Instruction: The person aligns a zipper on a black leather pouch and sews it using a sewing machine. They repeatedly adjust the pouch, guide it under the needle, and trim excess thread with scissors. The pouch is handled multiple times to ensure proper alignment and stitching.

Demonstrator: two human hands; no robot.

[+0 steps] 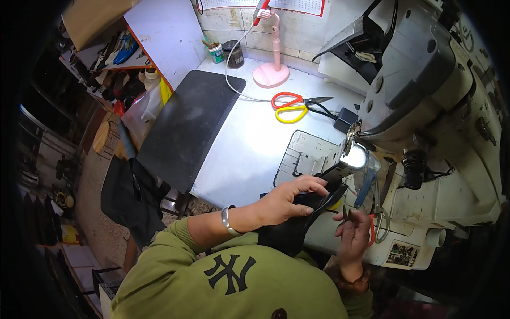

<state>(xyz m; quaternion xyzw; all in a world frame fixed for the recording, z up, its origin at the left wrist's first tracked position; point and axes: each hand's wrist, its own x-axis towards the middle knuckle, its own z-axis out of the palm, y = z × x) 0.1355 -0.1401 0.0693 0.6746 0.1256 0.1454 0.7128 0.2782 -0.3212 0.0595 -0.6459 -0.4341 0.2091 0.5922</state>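
Observation:
A dark, soft black piece of material (289, 231) hangs over my lap and runs up to the sewing machine (425, 80). My left hand (289, 202), with a silver bangle at the wrist, grips the upper part of this piece between thumb and fingers, just below the machine's lit needle area. To its right, my right hand (353, 234) is closed, fingers bent toward the thumb. A small dark pointed tool (347, 213) sticks up from its fingertips, perhaps thread snips; most of it is hidden in the hand.
Scissors with red and yellow handles (289, 108) lie on the white table (239, 149). A black board (191, 125) covers its left side. Behind stand a pink lamp stand (275, 53) and two jars (232, 54). More scissors (381, 223) and a blue-handled tool (365, 187) rest by the machine.

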